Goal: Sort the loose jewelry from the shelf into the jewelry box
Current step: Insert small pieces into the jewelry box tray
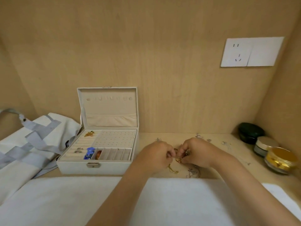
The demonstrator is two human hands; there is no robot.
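Note:
A white jewelry box (76, 167) stands open on the wooden shelf, its lid upright against the back wall. Inside lie a gold brooch (89, 133), silver rings (78, 150), a blue piece (89, 153) and an amber piece (98, 155). To the right of the box, my left hand (154, 155) and my right hand (195, 152) meet over the shelf, both pinching a gold chain (173, 168) with a small gold ring (178, 160) between the fingertips. Part of the chain trails down onto the shelf. A silver chain (193, 172) lies loose just below my right hand.
More silver pieces (226, 143) lie scattered towards the back right. A dark green case (250, 132), a grey jar (263, 146) and a gold-lidded jar (281, 160) stand at the right. A white and grey bag (32, 144) lies left of the box. White cloth (65, 201) covers the front.

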